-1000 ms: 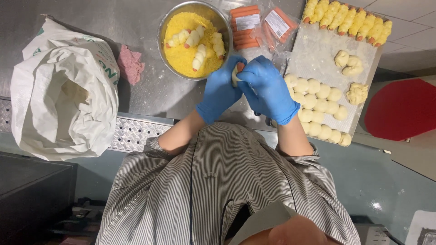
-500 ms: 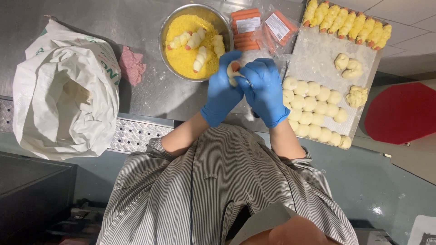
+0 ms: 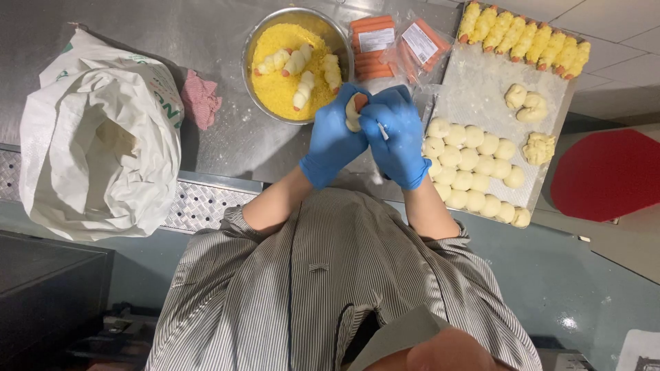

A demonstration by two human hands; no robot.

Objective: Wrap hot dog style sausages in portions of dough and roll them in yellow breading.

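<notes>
Both gloved hands, left hand (image 3: 335, 141) and right hand (image 3: 397, 137), are gripping a dough-wrapped sausage (image 3: 355, 112) (half covered); uneven pinching risks dough tearing or unwinding.

Gloves: blue, left hand (image 3: 333, 141) & right hand (image 3: 397, 137). Dough roll (image 3: 354, 112) pale w/ orange tip. Bowl (image 3: 256, 42) silver, yellow crumbs (image 3: 275, 86). Shirt (image 3: 330, 282) grey-white stripes. Cloth (image 3: 201, 101) pink check. Sack (image 3: 96, 137) white, green print. Sausage packs (image 3: 375, 45) orange.
</notes>
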